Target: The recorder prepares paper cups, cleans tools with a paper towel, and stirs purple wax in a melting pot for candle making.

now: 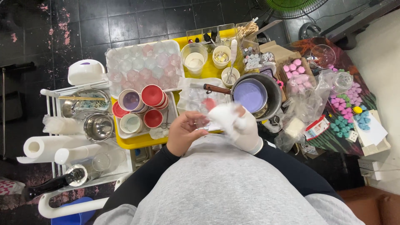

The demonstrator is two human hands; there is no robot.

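Even, fairly bright overhead light falls on the middle of the view, where colours look saturated and shadows are soft and short. The dark tiled floor point(83, 25) shows faint sheen on its glaze. Metal bowls point(99, 126) and the saucepan point(258, 93) carry small glints. The right hand point(239, 123) is smeared by motion blur; the left hand point(183, 131) is sharper. Wide-angle bending curves the edges, and corners darken slightly.

A small home craft workshop: just beyond the left hand point(183, 131) sit paper cups point(141, 106) of coloured wax, a pan point(254, 95) of lilac liquid, clear moulds point(141, 64) and finished pink pieces point(296, 73).
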